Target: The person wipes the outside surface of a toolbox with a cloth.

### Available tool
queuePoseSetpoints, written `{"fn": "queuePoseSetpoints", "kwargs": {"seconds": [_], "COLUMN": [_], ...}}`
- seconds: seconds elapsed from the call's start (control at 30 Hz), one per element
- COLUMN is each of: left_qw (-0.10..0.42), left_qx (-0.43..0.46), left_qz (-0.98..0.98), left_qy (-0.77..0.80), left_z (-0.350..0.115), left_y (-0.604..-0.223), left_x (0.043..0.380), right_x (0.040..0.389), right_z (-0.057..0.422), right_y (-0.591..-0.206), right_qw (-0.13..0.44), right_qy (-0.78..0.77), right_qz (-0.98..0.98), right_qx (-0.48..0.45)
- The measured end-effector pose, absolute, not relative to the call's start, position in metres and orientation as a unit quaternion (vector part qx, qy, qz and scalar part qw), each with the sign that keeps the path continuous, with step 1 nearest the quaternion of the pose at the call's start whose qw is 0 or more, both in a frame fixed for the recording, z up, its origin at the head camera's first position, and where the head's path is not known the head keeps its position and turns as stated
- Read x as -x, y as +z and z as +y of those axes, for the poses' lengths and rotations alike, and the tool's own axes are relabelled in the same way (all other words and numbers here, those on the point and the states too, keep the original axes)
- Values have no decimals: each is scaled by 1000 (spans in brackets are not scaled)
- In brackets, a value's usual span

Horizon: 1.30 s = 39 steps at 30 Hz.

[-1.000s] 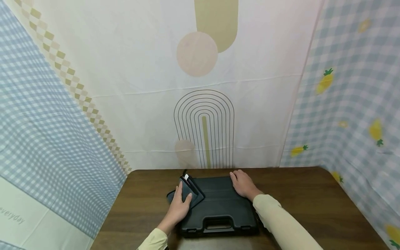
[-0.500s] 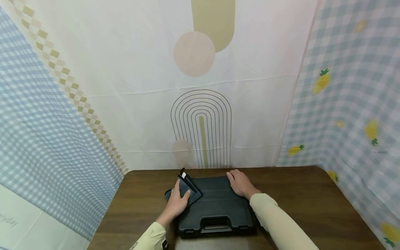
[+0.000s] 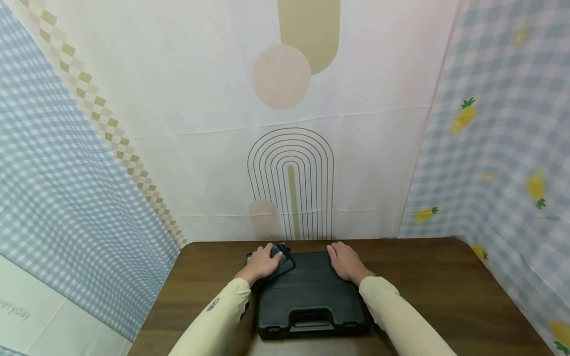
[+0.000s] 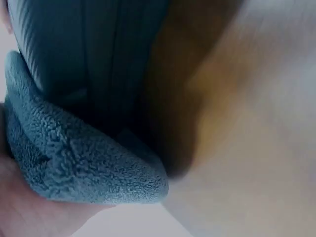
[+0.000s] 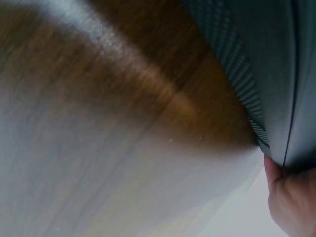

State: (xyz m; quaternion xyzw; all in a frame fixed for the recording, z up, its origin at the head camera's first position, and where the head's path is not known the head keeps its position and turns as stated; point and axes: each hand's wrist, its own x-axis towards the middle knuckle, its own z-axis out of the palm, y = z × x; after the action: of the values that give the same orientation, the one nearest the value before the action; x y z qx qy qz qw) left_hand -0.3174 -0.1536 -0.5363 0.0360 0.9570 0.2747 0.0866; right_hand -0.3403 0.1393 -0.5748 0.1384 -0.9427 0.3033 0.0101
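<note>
A black plastic carrying case (image 3: 307, 296) lies flat on the table, its handle toward me. At its far left corner my left hand (image 3: 261, 263) holds a folded blue-grey cloth (image 3: 286, 266) with dark edging against the case. In the left wrist view the fuzzy cloth (image 4: 89, 155) wraps over the case's end, with part of the hand behind it. My right hand (image 3: 345, 262) grips the far right corner of the case, fingers over the far edge. The right wrist view shows fingers (image 5: 291, 197) at the end of the case's ribbed side.
The brown wooden table (image 3: 427, 287) extends to both sides of the case. Behind it hangs a pale patterned curtain (image 3: 213, 178); checked blue fabric (image 3: 84, 188) hangs at the left, and fabric with pineapples (image 3: 490, 148) at the right.
My left hand has moved with the cloth farther away from me, to the far left corner of the case. The right hand keeps its place on the case.
</note>
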Motion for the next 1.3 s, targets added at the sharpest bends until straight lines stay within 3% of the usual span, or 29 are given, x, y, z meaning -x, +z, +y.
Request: {"fn": "queuePoseSetpoints", "kwargs": {"seconds": [0.37, 0.67, 1.3], "left_qw": [136, 158, 118], "left_qx": [-131, -159, -172], "left_qz": [975, 970, 973], "left_qy": [121, 96, 101], "left_z": [-98, -46, -45], "left_y": [-525, -522, -533], "left_x": [339, 340, 338], "right_x": [341, 345, 340], "right_z": [144, 139, 137], "right_y": [-578, -581, -575], "right_qw": [12, 1, -7], "right_qy": [302, 302, 295], "right_qz": [-945, -944, -948], "right_qx": [-127, -133, -120]}}
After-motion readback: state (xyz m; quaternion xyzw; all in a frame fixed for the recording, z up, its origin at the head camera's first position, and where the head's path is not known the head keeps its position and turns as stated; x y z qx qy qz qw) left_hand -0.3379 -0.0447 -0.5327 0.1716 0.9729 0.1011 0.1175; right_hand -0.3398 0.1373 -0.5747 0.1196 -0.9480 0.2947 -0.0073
